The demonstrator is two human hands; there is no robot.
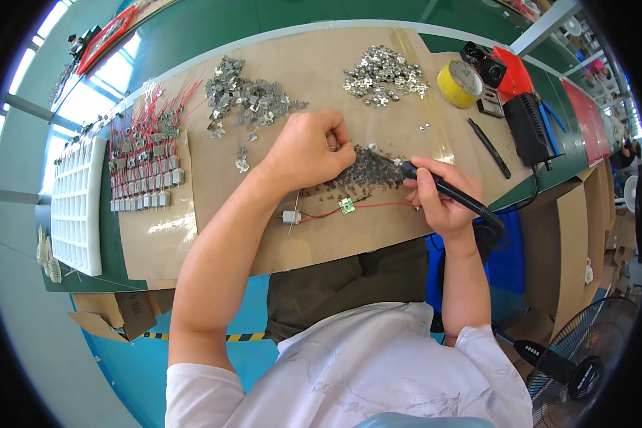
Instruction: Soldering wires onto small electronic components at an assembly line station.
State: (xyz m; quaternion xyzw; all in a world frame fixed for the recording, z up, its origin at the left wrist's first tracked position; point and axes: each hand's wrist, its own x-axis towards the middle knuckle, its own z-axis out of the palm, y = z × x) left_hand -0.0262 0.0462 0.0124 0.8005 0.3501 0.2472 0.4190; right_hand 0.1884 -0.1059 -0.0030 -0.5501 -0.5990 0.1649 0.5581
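My right hand [446, 196] is closed round a slim black corded electric screwdriver [435, 184]. Its metal tip points left, over a heap of small dark screws [378, 171]. Above the left part of that heap, my left hand [310, 148] is closed with its fingertips pinched together; what lies between them is mostly hidden. A small silver motor [291, 217] lies just below my left wrist. From it, red and black wires run to a little green circuit board [347, 206], and a red wire goes on toward my right hand.
Grey metal clips [246, 96] and shiny metal parts [385, 75] lie in heaps farther back. Wired motors [146, 182] stand in rows at left, beside a white compartment tray [78, 207]. Yellow tape [460, 84], a black pen [488, 148] and a black power box [528, 128] sit at right.
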